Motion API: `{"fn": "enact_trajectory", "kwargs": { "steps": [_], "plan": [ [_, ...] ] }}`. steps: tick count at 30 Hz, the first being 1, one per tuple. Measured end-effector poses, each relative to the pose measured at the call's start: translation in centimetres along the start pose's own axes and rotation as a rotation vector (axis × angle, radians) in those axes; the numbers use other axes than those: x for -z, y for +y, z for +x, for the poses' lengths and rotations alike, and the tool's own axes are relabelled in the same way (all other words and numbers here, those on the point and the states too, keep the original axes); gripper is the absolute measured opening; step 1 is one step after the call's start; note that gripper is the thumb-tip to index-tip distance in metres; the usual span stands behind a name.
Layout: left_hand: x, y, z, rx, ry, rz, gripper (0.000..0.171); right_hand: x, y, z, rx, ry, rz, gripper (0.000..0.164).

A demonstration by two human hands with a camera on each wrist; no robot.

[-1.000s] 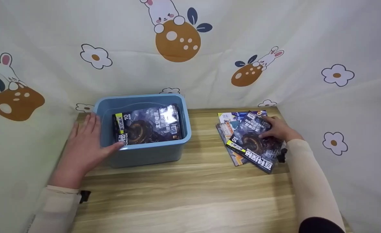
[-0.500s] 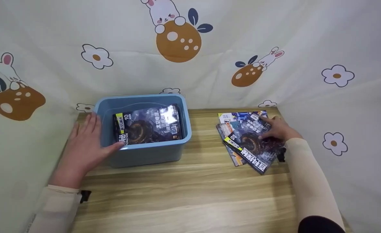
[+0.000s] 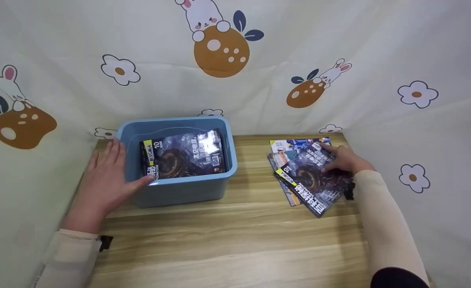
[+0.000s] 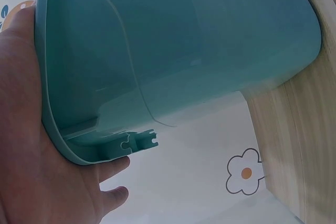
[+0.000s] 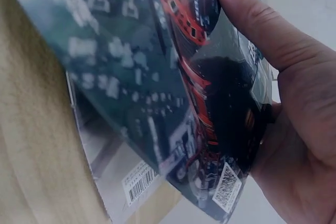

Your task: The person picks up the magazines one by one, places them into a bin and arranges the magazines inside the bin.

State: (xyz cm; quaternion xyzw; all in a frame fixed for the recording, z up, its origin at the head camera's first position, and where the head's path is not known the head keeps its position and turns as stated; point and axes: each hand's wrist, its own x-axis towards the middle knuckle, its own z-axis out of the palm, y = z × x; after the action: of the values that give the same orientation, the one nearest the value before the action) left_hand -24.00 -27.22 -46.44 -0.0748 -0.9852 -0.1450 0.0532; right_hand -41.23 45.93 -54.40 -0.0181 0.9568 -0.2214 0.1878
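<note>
My left hand (image 3: 101,182) rests on the left front corner of a blue plastic bin (image 3: 183,193), thumb along the front rim, the other fingers stretched along the left side. Inside the bin lies a dark glossy magazine (image 3: 181,154) with yellow corner markings. At the right, my right hand (image 3: 345,160) grips the right edge of another dark magazine (image 3: 309,182); its thumb lies on the cover and the other fingers are hidden beneath. Seen from the right wrist, that magazine (image 5: 142,77) bends and tilts above a lower one (image 5: 113,169) showing a barcode.
Under the gripped magazine, at least two more colourful magazines (image 3: 278,158) lie fanned on the wooden table (image 3: 235,240). A pale curtain (image 3: 267,44) printed with rabbits and flowers encloses the table at the back and both sides.
The gripped magazine has shifted slightly left and toward the front, covering more of those beneath it. My left hand and the bin have stayed in place.
</note>
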Motion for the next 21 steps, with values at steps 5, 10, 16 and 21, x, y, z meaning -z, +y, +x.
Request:
{"fn": "enact_trajectory", "kwargs": {
  "steps": [5, 10, 16, 21],
  "plan": [
    [0.0, 0.0, 0.0, -0.001, 0.007, -0.002, 0.131, 0.2, 0.0, -0.8, 0.024, -0.024, 0.053, 0.110],
    [0.1, -0.1, 0.0, -0.006, 0.012, 0.010, 0.131, 0.3, -0.2, -1.4, 0.024, -0.043, 0.124, 0.109],
    [0.1, 0.0, 0.0, -0.001, 0.002, -0.006, 0.132, 0.3, -0.4, -1.8, 0.082, -0.024, 0.190, 0.102],
    [0.1, 0.0, 0.0, -0.002, 0.000, -0.012, 0.130, 0.7, -0.8, -2.4, 0.106, -0.058, 0.317, 0.096]
  ]
}}
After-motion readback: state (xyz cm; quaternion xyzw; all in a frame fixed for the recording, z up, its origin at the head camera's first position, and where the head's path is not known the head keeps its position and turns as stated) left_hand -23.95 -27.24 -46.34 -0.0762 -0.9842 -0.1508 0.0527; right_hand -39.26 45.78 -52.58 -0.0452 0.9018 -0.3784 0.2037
